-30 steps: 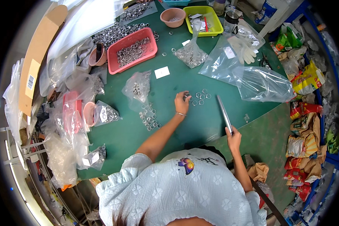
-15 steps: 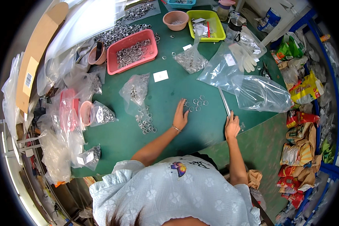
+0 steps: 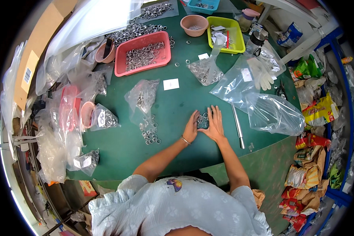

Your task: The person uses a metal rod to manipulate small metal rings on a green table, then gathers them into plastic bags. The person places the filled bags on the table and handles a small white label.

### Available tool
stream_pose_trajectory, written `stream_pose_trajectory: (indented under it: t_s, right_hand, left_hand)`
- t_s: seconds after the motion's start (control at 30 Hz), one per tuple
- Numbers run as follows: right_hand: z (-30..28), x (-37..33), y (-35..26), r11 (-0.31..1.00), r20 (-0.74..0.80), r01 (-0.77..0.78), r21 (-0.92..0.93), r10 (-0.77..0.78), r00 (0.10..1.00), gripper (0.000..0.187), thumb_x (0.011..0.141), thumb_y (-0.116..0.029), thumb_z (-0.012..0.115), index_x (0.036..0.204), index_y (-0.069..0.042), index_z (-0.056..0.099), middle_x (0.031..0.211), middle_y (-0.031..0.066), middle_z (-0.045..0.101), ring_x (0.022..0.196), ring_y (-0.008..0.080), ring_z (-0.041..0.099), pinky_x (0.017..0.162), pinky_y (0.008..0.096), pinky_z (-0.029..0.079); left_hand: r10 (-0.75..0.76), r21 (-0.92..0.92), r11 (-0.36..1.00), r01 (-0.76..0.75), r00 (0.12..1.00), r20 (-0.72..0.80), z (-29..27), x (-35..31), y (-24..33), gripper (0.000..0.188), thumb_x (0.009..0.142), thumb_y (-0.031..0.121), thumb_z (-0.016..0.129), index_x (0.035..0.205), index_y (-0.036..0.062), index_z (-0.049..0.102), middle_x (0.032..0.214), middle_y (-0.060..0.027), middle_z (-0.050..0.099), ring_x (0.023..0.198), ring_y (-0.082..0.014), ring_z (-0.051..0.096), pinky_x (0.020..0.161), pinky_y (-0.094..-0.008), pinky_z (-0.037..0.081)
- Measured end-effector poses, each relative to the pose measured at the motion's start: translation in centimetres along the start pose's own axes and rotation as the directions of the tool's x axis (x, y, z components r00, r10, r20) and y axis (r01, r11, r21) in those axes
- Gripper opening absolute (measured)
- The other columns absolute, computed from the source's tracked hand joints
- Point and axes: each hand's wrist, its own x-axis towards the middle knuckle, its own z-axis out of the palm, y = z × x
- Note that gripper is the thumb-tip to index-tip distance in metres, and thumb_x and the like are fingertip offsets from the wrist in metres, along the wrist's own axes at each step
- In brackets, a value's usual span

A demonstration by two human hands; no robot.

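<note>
Several metal rings (image 3: 202, 120) lie in a small cluster on the green table, hemmed in between my two hands. My left hand (image 3: 191, 126) rests at their left side, fingers stretched forward. On their right, my right hand (image 3: 215, 122) lies flat with the fingers extended and the thumb pointing toward the left hand. Neither hand grips anything. To the right of my right hand lies a tapered metal rod (image 3: 238, 128), loose on the table. Left of my hands, more rings (image 3: 150, 131) spill from the mouth of a clear plastic bag (image 3: 142, 96).
Farther off stand a pink tray (image 3: 124, 69) of rings, a peach bowl (image 3: 194, 24) and a yellow-green basket (image 3: 236, 48). A bag of rings (image 3: 205, 70) and a white paper card (image 3: 171, 84) lie nearer. Large clear plastic bags (image 3: 271, 112) cover the right side.
My right hand has let go of the metal rod and moved left to the rings. The rings are now bunched closer between both hands. The view has shifted slightly.
</note>
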Motion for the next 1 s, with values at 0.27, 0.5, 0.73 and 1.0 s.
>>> stream_pose_trajectory:
  t_s: [0.27, 0.5, 0.73, 1.0]
  right_hand:
    - [3.3, 1.0, -0.1, 0.997, -0.010, 0.083, -0.012, -0.083, 0.997, 0.045, 0.072, -0.023, 0.068, 0.114, -0.011, 0.054, 0.113, 0.0140, 0.046, 0.105, 0.0318, 0.044, 0.089, 0.0441, 0.039]
    - [3.9, 1.8, 0.1, 0.958, -0.081, 0.185, -0.218, -0.206, 0.975, 0.015, 0.076, -0.017, 0.064, 0.084, -0.008, 0.056, 0.092, 0.0071, 0.052, 0.085, 0.0230, 0.052, 0.065, 0.0331, 0.048]
    - [4.7, 2.2, 2.1, 0.947, -0.188, 0.269, -0.174, -0.300, 0.935, 0.010, 0.078, -0.013, 0.063, 0.080, -0.006, 0.056, 0.078, 0.0045, 0.056, 0.065, 0.0218, 0.056, 0.053, 0.0296, 0.049]
    - [4.5, 2.4, -0.8, 0.411, -0.055, -0.323, 0.852, 0.685, 0.726, 0.018, 0.088, -0.018, 0.057, 0.086, 0.000, 0.058, 0.063, 0.0005, 0.054, 0.047, 0.0083, 0.045, 0.041, 0.0222, 0.036]
  left_hand:
    - [-0.054, 0.130, 0.987, 0.090, 0.965, -0.257, -1.0, -0.9, 1.6, 0.048, 0.083, -0.013, 0.034, 0.129, -0.0005, 0.036, 0.116, -0.0156, 0.053, 0.110, -0.0239, 0.053, 0.092, -0.0313, 0.042]
    - [-0.116, 0.110, 0.980, 0.167, 0.924, -0.364, -2.9, -3.5, 2.0, 0.040, 0.084, -0.012, 0.036, 0.120, -0.0009, 0.048, 0.097, -0.0095, 0.058, 0.091, -0.0156, 0.056, 0.079, -0.0257, 0.045]
    - [-0.166, -0.003, 0.985, 0.173, 0.941, -0.296, -1.8, -4.8, 3.5, 0.037, 0.085, -0.010, 0.036, 0.118, -0.0014, 0.049, 0.094, -0.0089, 0.059, 0.084, -0.0133, 0.056, 0.075, -0.0239, 0.045]
    - [-0.608, -0.547, 0.690, 0.474, 0.790, -0.082, 0.3, -4.6, 4.8, 0.032, 0.092, 0.021, 0.046, 0.117, 0.0010, 0.050, 0.098, -0.0090, 0.059, 0.083, -0.0163, 0.058, 0.077, -0.0279, 0.048]
